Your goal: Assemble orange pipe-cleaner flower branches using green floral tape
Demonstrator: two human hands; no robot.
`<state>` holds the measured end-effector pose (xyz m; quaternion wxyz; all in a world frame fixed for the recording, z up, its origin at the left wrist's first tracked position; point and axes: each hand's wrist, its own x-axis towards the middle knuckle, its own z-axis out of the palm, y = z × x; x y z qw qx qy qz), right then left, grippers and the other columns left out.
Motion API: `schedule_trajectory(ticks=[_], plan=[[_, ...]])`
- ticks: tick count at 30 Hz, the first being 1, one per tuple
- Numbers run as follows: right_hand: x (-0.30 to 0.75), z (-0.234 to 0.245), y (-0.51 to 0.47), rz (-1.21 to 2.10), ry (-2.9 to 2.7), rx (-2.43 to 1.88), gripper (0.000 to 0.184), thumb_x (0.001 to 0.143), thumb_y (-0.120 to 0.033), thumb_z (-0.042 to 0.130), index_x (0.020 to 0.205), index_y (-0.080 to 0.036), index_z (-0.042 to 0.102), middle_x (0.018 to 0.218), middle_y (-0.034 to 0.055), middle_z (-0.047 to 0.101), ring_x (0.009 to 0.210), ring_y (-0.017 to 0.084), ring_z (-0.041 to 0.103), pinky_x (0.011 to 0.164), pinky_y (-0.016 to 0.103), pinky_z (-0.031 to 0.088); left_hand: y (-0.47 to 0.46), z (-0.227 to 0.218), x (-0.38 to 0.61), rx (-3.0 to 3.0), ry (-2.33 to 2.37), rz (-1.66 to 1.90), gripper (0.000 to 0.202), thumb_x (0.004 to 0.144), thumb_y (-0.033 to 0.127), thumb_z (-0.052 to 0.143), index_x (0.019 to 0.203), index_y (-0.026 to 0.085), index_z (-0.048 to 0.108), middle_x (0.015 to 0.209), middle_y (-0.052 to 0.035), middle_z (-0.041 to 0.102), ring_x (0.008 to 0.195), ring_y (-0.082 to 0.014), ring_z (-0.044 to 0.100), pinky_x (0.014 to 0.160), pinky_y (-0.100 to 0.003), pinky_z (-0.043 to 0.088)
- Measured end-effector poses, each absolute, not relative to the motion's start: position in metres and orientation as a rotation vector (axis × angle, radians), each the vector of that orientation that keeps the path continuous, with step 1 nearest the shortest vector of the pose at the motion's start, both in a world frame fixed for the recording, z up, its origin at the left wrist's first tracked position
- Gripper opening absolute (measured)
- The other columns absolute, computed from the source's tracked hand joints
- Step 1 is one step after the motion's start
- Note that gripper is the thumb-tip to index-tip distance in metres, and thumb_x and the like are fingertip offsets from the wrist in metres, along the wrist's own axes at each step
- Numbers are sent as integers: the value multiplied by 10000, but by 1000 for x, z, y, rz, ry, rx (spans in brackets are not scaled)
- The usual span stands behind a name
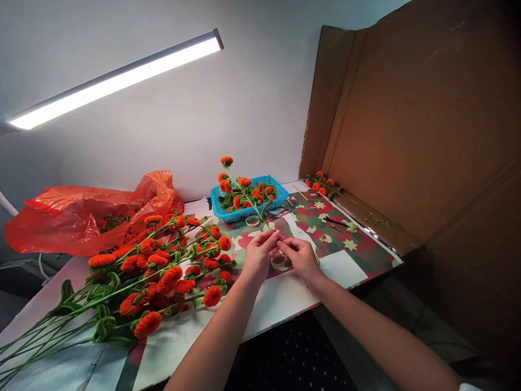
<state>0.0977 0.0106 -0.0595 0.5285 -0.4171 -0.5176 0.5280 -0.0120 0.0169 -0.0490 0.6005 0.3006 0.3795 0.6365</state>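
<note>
My left hand [259, 253] and my right hand [300, 255] meet over the table, fingers pinched together on the lower end of a green stem [260, 212]. That stem rises away from me and carries several orange pipe-cleaner flowers [226, 161] at its top and sides. It stands in front of a blue basket [218, 209] that holds more orange flowers. A pile of finished flower stems [154, 266] lies to the left of my left hand, heads toward me and stems running off left.
A red plastic bag [81, 217] sits at the back left. A roll of tape [253, 221] lies by the basket. More flowers [321, 184] rest at the back right beside a tall cardboard wall [415, 119]. A lamp bar [118, 79] hangs above.
</note>
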Motion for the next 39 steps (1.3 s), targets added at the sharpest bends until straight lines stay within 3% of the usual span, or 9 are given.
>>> schedule_trajectory(ticks=[6, 10, 20, 22, 25, 28, 30, 36, 39], plan=[[109, -50, 10, 805, -1602, -1051, 168, 768, -279, 597, 668, -167, 673, 630, 17, 596, 598, 137, 528, 562, 249, 398, 17, -48, -17, 815, 1019, 1601, 265, 508, 269, 809, 688, 116, 690, 614, -19, 674, 567, -121, 602, 627, -271, 495], [119, -44, 13, 731, -1714, -1110, 175, 777, -280, 582, 681, -161, 666, 631, 13, 588, 600, 131, 503, 564, 249, 370, 17, -46, -16, 912, 1073, 1606, 218, 525, 259, 795, 657, 117, 696, 577, -17, 661, 529, -119, 581, 552, -249, 476], [126, -45, 22, 1613, -1287, -1068, 291, 619, -411, 715, 712, -142, 655, 550, -42, 514, 423, 37, 282, 413, 200, 213, 14, -40, -16, 1059, 985, 1521, 215, 560, 281, 778, 694, 133, 699, 662, -44, 693, 619, -159, 626, 621, -282, 503], [124, -44, 20, 1505, -1290, -1073, 277, 610, -397, 720, 706, -142, 666, 608, -10, 570, 459, 57, 365, 436, 211, 269, 14, -40, -16, 1097, 979, 1541, 198, 575, 282, 771, 694, 143, 695, 672, -41, 693, 624, -158, 625, 617, -271, 496], [117, -43, 14, 1070, -1419, -1144, 212, 653, -366, 686, 664, -155, 667, 641, 31, 614, 579, 134, 501, 519, 257, 364, 15, -41, -17, 1187, 1022, 1592, 147, 616, 277, 747, 670, 154, 686, 623, -22, 667, 570, -136, 600, 560, -238, 465], [112, -43, 9, 811, -1511, -1181, 186, 700, -342, 647, 642, -166, 656, 586, 21, 585, 585, 145, 501, 529, 266, 364, 15, -40, -18, 1156, 1025, 1606, 135, 606, 258, 754, 653, 152, 684, 591, -14, 650, 541, -126, 579, 532, -225, 447], [114, -42, 11, 934, -1482, -1166, 218, 692, -370, 657, 636, -160, 640, 568, 4, 557, 546, 120, 463, 500, 251, 344, 15, -38, -19, 1099, 996, 1600, 156, 580, 254, 770, 656, 147, 687, 590, -15, 652, 541, -127, 578, 542, -231, 457], [134, -40, 32, 1877, -1350, -947, 329, 606, -427, 742, 646, -136, 596, 495, -77, 382, 421, 32, 208, 398, 204, 131, 15, -35, -23, 997, 858, 1513, 218, 563, 266, 790, 724, 141, 711, 717, -58, 712, 668, -165, 641, 667, -277, 500], [137, -41, 35, 2006, -1294, -887, 301, 600, -389, 752, 650, -141, 588, 476, -96, 330, 409, 28, 163, 395, 207, 99, 16, -35, -24, 1018, 815, 1458, 232, 594, 268, 778, 783, 143, 725, 753, -74, 724, 744, -194, 660, 748, -307, 493]])
